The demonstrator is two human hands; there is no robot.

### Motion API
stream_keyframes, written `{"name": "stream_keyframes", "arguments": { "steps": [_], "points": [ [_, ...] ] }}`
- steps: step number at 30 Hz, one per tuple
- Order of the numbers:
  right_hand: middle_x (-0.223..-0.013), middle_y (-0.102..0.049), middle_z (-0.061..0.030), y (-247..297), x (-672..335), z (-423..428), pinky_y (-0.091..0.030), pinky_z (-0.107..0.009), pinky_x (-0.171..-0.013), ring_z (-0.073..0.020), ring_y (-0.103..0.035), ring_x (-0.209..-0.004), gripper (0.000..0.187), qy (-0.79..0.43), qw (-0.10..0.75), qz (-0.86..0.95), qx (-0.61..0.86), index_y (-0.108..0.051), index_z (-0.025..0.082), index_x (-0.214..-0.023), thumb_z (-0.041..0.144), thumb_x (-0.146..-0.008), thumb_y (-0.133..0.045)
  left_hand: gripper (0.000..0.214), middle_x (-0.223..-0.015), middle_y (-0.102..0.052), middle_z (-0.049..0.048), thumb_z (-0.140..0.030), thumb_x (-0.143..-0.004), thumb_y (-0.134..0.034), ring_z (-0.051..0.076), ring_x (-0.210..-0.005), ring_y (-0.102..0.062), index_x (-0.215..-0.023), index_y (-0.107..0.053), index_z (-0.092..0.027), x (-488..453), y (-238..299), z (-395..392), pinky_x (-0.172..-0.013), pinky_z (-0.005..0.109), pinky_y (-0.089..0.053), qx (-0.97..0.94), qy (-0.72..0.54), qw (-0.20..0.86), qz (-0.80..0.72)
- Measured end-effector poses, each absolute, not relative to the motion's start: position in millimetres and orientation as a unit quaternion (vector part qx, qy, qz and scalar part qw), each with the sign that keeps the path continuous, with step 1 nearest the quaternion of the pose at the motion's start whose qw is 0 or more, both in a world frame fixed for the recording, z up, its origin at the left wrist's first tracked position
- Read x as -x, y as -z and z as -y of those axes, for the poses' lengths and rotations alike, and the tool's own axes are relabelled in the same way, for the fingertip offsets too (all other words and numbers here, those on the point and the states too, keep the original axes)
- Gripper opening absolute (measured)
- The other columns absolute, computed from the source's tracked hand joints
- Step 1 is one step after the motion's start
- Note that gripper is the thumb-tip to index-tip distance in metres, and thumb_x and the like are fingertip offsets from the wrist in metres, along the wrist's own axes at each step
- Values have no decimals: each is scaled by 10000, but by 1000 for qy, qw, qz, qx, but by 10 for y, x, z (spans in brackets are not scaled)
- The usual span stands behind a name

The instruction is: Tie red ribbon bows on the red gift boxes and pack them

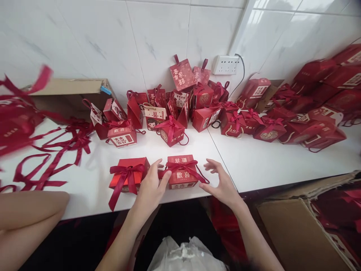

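A red gift box with gold characters (182, 174) and a red ribbon bow lies at the front edge of the white table (265, 162). My left hand (152, 186) rests against its left side, fingers stretched out, between it and a second red ribboned box (128, 176). My right hand (221, 180) hovers just right of the first box, fingers spread and slightly curled, holding nothing. A thin red cord loops from the box toward my right hand.
Several finished red gift boxes (172, 131) crowd the back of the table along the tiled wall. Loose red ribbons (56, 150) lie at the left. Another person's arm (28, 214) rests at lower left. Cardboard boxes (296, 233) stand at lower right, a white plastic bag (183, 256) below.
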State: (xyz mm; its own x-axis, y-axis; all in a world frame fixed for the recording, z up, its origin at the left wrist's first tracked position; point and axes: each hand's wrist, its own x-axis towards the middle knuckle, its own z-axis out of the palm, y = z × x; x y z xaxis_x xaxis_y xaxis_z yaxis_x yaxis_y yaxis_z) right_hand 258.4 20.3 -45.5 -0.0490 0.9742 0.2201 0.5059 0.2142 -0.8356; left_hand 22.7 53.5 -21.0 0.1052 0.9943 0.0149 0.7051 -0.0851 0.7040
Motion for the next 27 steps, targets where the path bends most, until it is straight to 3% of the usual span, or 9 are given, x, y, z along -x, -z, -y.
{"name": "stream_keyframes", "arguments": {
  "steps": [2,5,8,13,19,23,27],
  "points": [
    [-1355,-410,-124,448,-2585,-292,-405,-483,-999,-287,-429,-1242,810,-297,394,683,539,-295,257,-1357,355,-686,-737,448,-937,-646,62,-484,-890,-353,244,-856,-639,-1239,-418,-209,-224,204,-526,-765,395,-487,-663,-242,306,-639],
    [-1493,-210,-103,457,-2538,-453,-292,-478,-1096,-279,-250,-1365,973,-373,353,708,484,-165,282,-1434,310,-661,-757,341,-809,-613,17,-417,-881,-377,198,-739,-620,-1139,-455,-209,-227,188,-503,-684,322,-477,-646,-299,320,-625],
    [-1488,-221,-107,501,-2467,-566,-280,-468,-1104,-267,-287,-1349,1020,-428,344,706,446,-108,289,-1451,261,-661,-752,251,-795,-588,6,-380,-872,-408,159,-721,-590,-1034,-500,-212,-249,156,-426,-612,249,-449,-647,-341,355,-582],
    [-1424,-289,-110,598,-2386,-557,-299,-457,-1093,-255,-350,-1305,1025,-420,390,685,450,-136,294,-1439,267,-640,-777,212,-759,-593,-1,-360,-869,-424,140,-655,-540,-893,-574,-212,-301,99,-242,-577,234,-409,-674,-275,425,-538],
    [-1434,-278,-114,651,-2370,-467,-311,-465,-1088,-259,-304,-1338,1006,-400,419,662,475,-140,297,-1426,288,-648,-777,229,-712,-606,-12,-373,-875,-407,141,-663,-563,-854,-567,-211,-213,131,-156,-606,232,-414,-666,-168,513,-514],
    [-1449,-269,-123,655,-2370,-445,-350,-484,-1064,-279,-336,-1323,992,-406,425,640,495,-155,297,-1419,327,-650,-780,228,-713,-656,-10,-379,-839,-468,153,-662,-598,-833,-630,-219,-101,155,-136,-594,230,-404,-710,-34,506,-488],
    [-1449,-271,-125,646,-2420,-443,-367,-501,-1049,-293,-367,-1297,971,-382,430,636,515,-170,286,-1415,357,-657,-774,216,-780,-684,-6,-365,-804,-533,157,-696,-621,-931,-654,-237,104,32,-102,-633,229,-432,-721,8,535,-440]
  ]
}}
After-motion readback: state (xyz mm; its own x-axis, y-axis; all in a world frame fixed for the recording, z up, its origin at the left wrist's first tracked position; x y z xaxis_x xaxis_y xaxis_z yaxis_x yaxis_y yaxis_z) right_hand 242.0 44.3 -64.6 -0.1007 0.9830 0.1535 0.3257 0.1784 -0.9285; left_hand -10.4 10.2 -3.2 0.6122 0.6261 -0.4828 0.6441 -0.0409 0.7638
